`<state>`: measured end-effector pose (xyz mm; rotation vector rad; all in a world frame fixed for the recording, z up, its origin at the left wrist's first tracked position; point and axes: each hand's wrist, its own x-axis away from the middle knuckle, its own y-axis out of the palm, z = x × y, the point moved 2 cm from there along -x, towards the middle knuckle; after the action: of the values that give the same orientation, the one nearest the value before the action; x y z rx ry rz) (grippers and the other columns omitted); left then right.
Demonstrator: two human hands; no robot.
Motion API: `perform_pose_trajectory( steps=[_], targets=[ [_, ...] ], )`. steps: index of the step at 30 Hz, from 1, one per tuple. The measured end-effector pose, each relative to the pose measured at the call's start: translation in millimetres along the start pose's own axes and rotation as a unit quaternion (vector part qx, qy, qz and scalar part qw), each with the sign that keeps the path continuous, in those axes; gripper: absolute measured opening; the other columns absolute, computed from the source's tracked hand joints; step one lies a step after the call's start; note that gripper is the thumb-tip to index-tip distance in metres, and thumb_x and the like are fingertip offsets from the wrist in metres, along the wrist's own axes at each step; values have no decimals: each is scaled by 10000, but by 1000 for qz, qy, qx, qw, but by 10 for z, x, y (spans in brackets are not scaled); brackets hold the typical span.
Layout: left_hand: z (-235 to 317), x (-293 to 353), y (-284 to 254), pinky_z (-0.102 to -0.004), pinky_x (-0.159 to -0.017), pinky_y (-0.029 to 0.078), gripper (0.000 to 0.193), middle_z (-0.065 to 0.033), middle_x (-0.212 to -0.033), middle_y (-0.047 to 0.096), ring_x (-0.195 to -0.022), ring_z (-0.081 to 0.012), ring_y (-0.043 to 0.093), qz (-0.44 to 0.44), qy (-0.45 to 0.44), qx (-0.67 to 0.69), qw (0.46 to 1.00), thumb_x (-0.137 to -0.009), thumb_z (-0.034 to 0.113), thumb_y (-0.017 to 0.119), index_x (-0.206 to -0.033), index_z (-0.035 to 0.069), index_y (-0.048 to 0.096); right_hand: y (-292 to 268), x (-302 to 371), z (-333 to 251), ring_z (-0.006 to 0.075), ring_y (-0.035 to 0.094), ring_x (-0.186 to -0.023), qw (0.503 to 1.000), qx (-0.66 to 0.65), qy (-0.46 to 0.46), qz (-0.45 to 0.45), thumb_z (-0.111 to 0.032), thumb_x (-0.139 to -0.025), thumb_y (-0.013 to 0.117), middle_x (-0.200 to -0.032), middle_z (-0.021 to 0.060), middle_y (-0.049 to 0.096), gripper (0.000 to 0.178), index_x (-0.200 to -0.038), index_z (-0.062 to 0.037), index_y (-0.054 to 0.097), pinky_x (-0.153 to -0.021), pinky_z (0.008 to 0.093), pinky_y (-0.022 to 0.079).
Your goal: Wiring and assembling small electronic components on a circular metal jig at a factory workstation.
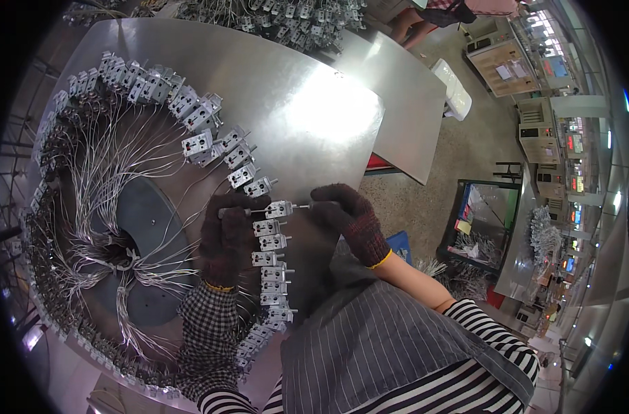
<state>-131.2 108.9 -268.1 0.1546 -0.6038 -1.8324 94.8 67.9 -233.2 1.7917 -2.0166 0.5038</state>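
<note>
**Steadying a metal unit [280, 209] from two sides**

Bending the gloved fingers of the left hand [221, 238] around a grey bar [233, 212], and pointing its thin end at the unit's left face. Curling the fingers of the right hand [350, 217] together on the opposite side, apparently pinching a thin shaft [301, 206] running into the right face. Being unable to tell the exact fit of the fingertips under the dark knit.

Holding the unit inside the right edge of the table [280, 79], in line with a row of similar units [269, 259], probably for bracing it from opposite faces and stopping it from twisting.

Setting those similar units side by side in a long loop, curving out toward the table's left edge and back, pins facing outward along the right stretch, presumably for easy reach. Trailing pale wires [114, 172] inward from the loop and bunching them over a grey disc [156, 214], likely for avoiding tangles.

Heaping more units [290, 17] by the far edge, perhaps for separating them from the loop. Standing a dark crate [511, 210] well beyond the right edge, seemingly for holding loose pieces.
</note>
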Motion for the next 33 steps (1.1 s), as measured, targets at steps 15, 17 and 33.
perform_pose_trajectory(
  steps=[15,17,33],
  targets=[
    [-235,245,-458,-273,-821,479,279,-39,-943,595,-914,-118,581,86,24,-49,995,-1030,294,487,-1127,39,547,299,12,410,154,622,-1024,988,29,-151,-4,18,-861,616,-1103,80,659,279,-1139,-6,625,-910,291,487],
    [-163,315,-496,-270,-824,476,279,-48,-969,596,-908,-116,576,97,47,-62,992,-1033,289,480,-1123,33,546,281,28,435,160,622,-1024,992,3,-125,1,19,-857,618,-1104,82,657,278,-1134,-4,628,-913,293,485],
    [-558,319,-488,-420,-932,525,391,-229,-1152,629,-1064,-301,630,88,40,-90,991,-1018,375,484,-1096,-8,501,184,24,476,144,636,-860,1000,8,-19,8,-90,-893,647,-969,74,671,263,-1139,5,642,-763,273,505]
  ],
)
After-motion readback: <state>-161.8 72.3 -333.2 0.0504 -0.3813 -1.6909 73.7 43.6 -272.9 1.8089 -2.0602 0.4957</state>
